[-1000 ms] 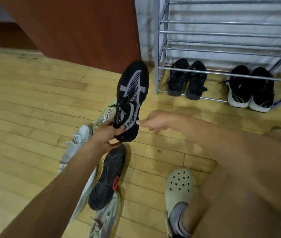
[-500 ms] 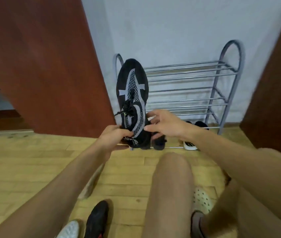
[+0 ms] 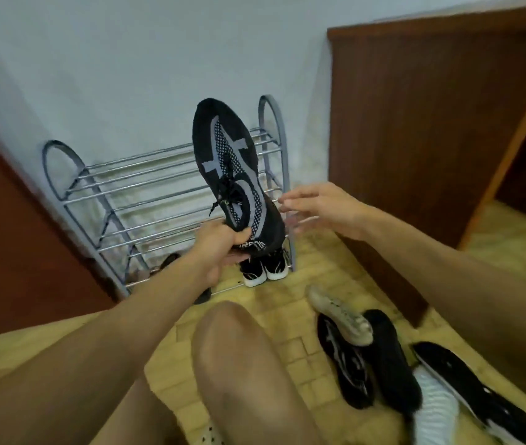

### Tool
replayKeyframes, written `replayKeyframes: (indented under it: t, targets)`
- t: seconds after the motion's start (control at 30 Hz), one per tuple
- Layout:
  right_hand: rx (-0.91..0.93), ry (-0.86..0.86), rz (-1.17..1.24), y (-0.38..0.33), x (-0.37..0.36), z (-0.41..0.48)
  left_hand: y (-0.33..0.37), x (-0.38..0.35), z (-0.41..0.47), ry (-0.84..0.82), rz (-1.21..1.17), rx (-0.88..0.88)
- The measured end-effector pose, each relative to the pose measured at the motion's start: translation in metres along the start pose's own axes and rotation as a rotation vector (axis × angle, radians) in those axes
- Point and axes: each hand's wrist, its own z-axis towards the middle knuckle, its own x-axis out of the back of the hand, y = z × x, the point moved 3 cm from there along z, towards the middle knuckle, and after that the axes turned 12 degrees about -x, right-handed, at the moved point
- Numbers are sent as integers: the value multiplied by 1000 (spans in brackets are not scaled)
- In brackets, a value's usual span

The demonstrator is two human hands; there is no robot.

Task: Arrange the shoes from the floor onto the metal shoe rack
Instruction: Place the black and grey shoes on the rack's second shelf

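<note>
Held shoe: a black knit sneaker (image 3: 229, 175) with grey bands and a dotted mesh strip, held up in front of the rack, toe pointing up and heel down, its top side facing the camera; black laces hang loose near the tongue, and white lettering runs across the heel.
Left hand: the left hand (image 3: 220, 244) is closed around the sneaker's heel end, fingers wrapped over the collar, carrying it clear of the floor.
Right hand: the right hand (image 3: 322, 210) is open with fingers spread, just to the right of the sneaker's heel and not touching it; it is motion-blurred.
Rack: a metal shoe rack (image 3: 146, 200) of silver bars with arched grey ends stands against the pale wall; its upper tiers are bare.
Shoes at the rack: a pair of black sneakers with white soles (image 3: 263, 268) sits at the bottom right of the rack, heels toward the camera; a dark shoe (image 3: 168, 260) lies at the bottom left, mostly hidden behind the left arm.
Floor pile: to the lower right, on the yellowish wooden floor (image 3: 287, 300), lie several shoes close together, among them a pale sneaker (image 3: 338, 314) resting across two black ones (image 3: 367, 361).
Surroundings: brown wooden panels (image 3: 415, 139) flank the rack on both sides; a bare knee (image 3: 239, 364) fills the lower middle.
</note>
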Motion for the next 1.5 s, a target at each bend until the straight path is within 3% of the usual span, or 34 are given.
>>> replayKeyframes:
  t: [0.13,0.27,0.57,0.73,1.0,1.13,1.3,1.5]
  targets:
    - [-115,166,-97,55,66,-12,-28,-53,15,-118,43,15]
    - [-228,229,-85,114,103,-23,-72,-104,9,-197,55,84]
    - [-603,250,-84,272,102,-48,-163,-127,13,-496,412,252]
    - [-733,172,-195,330,66,-34,-215,-101,9,-522,529,393]
    - [-880,-17,-537,390,21,10,-236,-76,18,-421,550,491]
    - [-960,-74,-485,427,-9,29,-242,-76,24,-389,497,529]
    - [-1001,146,-571,446,-35,40,-247,-78,24,-388,470,547]
    - [-1107,207,-535,450,-56,40,-252,-82,21,-475,498,581]
